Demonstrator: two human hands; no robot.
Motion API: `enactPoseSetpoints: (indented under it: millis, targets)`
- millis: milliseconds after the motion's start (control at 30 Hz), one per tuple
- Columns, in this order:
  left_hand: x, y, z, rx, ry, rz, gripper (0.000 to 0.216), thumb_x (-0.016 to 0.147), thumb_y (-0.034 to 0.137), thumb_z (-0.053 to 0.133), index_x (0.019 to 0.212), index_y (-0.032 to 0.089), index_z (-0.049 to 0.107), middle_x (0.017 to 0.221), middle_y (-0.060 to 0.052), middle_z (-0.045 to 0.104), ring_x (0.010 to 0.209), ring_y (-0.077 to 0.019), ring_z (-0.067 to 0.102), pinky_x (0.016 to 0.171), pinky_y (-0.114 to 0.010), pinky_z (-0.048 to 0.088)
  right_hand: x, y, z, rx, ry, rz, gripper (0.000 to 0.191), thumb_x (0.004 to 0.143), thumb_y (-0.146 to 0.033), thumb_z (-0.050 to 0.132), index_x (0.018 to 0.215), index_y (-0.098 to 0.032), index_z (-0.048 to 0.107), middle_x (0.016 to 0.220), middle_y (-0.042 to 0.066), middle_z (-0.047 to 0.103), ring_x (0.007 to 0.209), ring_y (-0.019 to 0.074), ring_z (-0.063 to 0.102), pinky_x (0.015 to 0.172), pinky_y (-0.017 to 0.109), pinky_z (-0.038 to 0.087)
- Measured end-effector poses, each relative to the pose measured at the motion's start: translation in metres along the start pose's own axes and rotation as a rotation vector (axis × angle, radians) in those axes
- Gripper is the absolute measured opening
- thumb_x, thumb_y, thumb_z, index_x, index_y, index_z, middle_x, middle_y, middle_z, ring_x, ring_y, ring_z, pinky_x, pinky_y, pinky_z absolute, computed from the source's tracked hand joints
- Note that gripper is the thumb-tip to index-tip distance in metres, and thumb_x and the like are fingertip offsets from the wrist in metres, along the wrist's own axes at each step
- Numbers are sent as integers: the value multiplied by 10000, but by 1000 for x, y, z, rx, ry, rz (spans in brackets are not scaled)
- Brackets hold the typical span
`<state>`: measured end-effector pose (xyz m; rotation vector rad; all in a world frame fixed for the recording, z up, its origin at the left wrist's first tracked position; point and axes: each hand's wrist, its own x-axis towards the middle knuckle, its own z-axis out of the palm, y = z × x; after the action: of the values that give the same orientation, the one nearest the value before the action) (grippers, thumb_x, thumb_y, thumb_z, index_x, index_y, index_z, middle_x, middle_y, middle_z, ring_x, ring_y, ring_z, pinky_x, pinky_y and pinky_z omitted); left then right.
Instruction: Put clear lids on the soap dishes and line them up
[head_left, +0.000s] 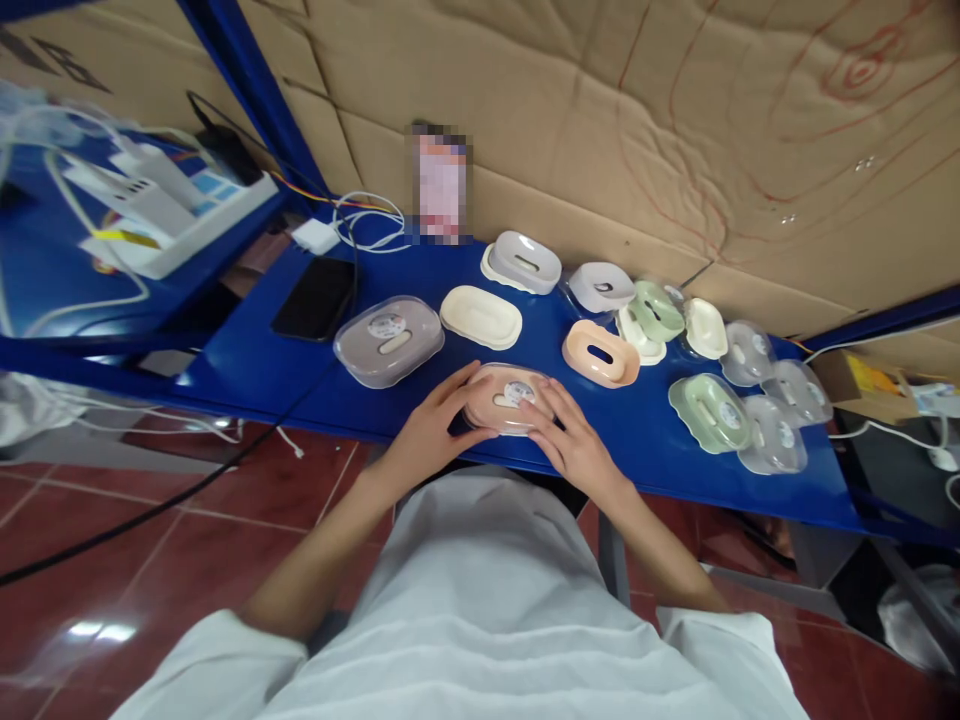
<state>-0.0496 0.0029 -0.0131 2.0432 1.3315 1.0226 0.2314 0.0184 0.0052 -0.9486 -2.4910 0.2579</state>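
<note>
A peach soap box (491, 395) with a clear lid and a round label lies at the front edge of the blue table. My left hand (439, 420) grips its left end, thumb at the near side and fingers at the far side. Against its right end and top, my right hand (574, 435) presses with bent fingers, partly covering the lid. Left of my hands sits a grey soap box (375, 355) with a clear lid and label. Beyond them lie a cream soap tray (480, 318) and, to the right, a peach slotted tray (619, 372).
Along the back stand a grey slotted tray (536, 262), another grey tray (600, 285) and a green tray (660, 312). Clear lids (799, 390) and a lidded green box (709, 415) are at the right. A black phone (315, 300) and white cable (367, 220) lie left.
</note>
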Motion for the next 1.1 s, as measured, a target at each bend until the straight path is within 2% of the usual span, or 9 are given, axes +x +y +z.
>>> enactPoseSetpoints:
  millis: [233, 367, 467, 533, 733, 933, 1100]
  targets:
    - [-2, -2, 0, 51, -9, 22, 664, 1014, 571, 688, 1593, 297, 511, 1688, -117, 497, 1552, -303, 510, 1272, -509, 466, -4, 1, 2, -31, 1, -27, 754, 1093, -158, 559, 1743, -368, 239, 1790, 87, 310, 1671, 291, 266, 1322, 556, 411]
    - [-2, -3, -1, 27, -17, 3, 662, 993, 582, 715, 1565, 299, 540, 1658, -121, 531, 1524, -310, 542, 1261, -518, 478, -3, 3, 2, -26, 8, -9, 700, 1088, -168, 577, 1715, -364, 338, 1742, 101, 416, 1640, 297, 358, 1311, 568, 422]
    - [-1, -3, -1, -1, -23, 4, 665, 976, 601, 730, 1540, 297, 555, 1636, -124, 544, 1516, -313, 548, 1252, -523, 485, -1, 3, 0, -33, -15, -23, 679, 1057, -252, 669, 1684, -326, 419, 1724, 113, 447, 1669, 325, 281, 1311, 598, 409]
    - [-1, -4, -1, -16, -24, 7, 663, 964, 610, 741, 1516, 287, 567, 1618, -128, 554, 1505, -313, 556, 1244, -526, 494, 0, 2, -1, -31, -18, -51, 638, 1058, -241, 663, 1660, -308, 462, 1722, 113, 450, 1684, 325, 222, 1312, 601, 405]
    - [-4, -5, 1, -41, -27, -5, 698, 929, 594, 791, 1497, 264, 555, 1598, -138, 557, 1492, -313, 559, 1243, -533, 492, -2, 0, 0, -62, -42, -37, 553, 1059, -233, 659, 1596, -319, 556, 1702, 95, 484, 1670, 322, 269, 1313, 598, 415]
    - [-5, -6, 3, -34, -31, -10, 682, 935, 550, 802, 1504, 269, 551, 1610, -145, 546, 1504, -323, 550, 1240, -547, 493, -5, -4, 2, -60, -7, -32, 678, 1044, -220, 688, 1663, -361, 452, 1747, 73, 409, 1668, 320, 258, 1303, 581, 442]
    - [-7, -3, 1, 5, -43, 0, 646, 975, 450, 781, 1549, 301, 523, 1659, -132, 504, 1550, -310, 507, 1246, -522, 491, -6, -4, 6, -92, 36, -79, 687, 1042, -189, 682, 1668, -344, 445, 1714, 82, 464, 1660, 307, 286, 1292, 552, 470]
